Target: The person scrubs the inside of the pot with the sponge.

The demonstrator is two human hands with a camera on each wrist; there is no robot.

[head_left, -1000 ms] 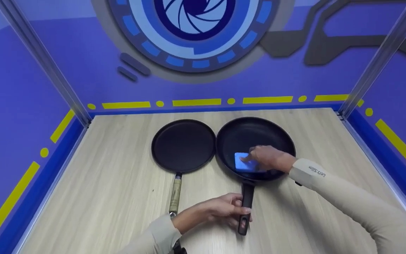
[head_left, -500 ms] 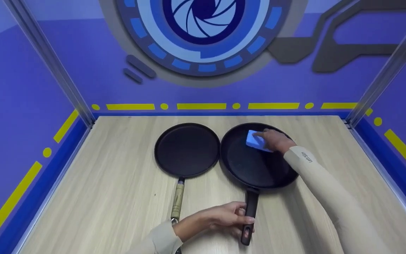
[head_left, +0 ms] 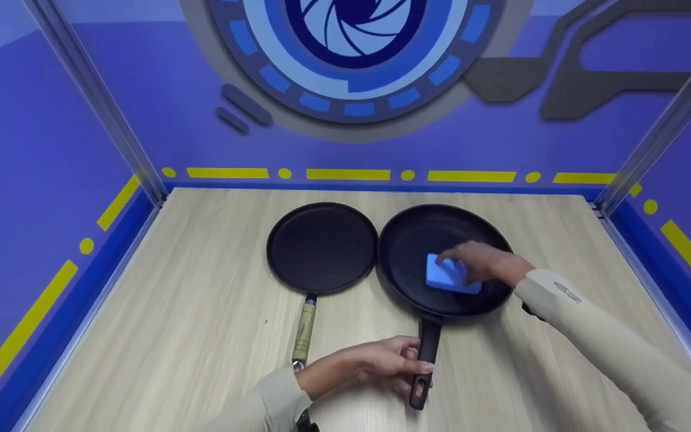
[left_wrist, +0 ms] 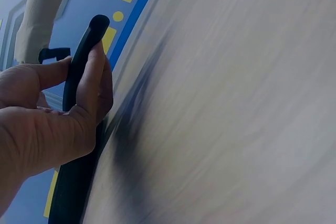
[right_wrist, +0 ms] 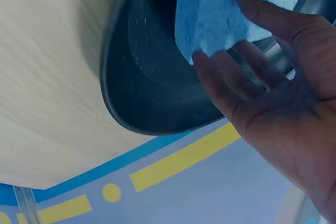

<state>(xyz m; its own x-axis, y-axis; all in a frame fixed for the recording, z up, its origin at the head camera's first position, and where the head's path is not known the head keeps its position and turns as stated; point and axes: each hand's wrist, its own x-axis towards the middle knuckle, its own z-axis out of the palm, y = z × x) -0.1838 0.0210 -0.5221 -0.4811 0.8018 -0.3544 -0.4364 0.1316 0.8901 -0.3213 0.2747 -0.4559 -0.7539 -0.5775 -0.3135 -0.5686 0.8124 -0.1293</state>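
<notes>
A black frying pan [head_left: 417, 240] lies on the wooden table, its dark handle [head_left: 429, 336] pointing toward the near edge. My left hand [head_left: 384, 360] grips that handle, thumb on top and fingers beneath; the left wrist view shows the handle [left_wrist: 86, 61] between thumb and fingers. Inside the pan, my right hand [head_left: 483, 262] holds a blue sponge [head_left: 446, 275] against the cooking surface. From the right wrist view, thumb and fingertips pinch the porous sponge [right_wrist: 215, 14] along its edges, and small droplets or specks show on the pan wall [right_wrist: 142, 93].
A flat black crepe pan [head_left: 321, 247] with a wood-patterned handle [head_left: 305, 330] sits on the table [head_left: 201, 300], its rim touching or nearly touching the frying pan. Blue-purple printed panels [head_left: 141, 90] enclose the table at the back and sides.
The right hand with the sponge went from the pan's near part up to its far part, then back down toward the middle. My left hand keeps its hold on the handle.
</notes>
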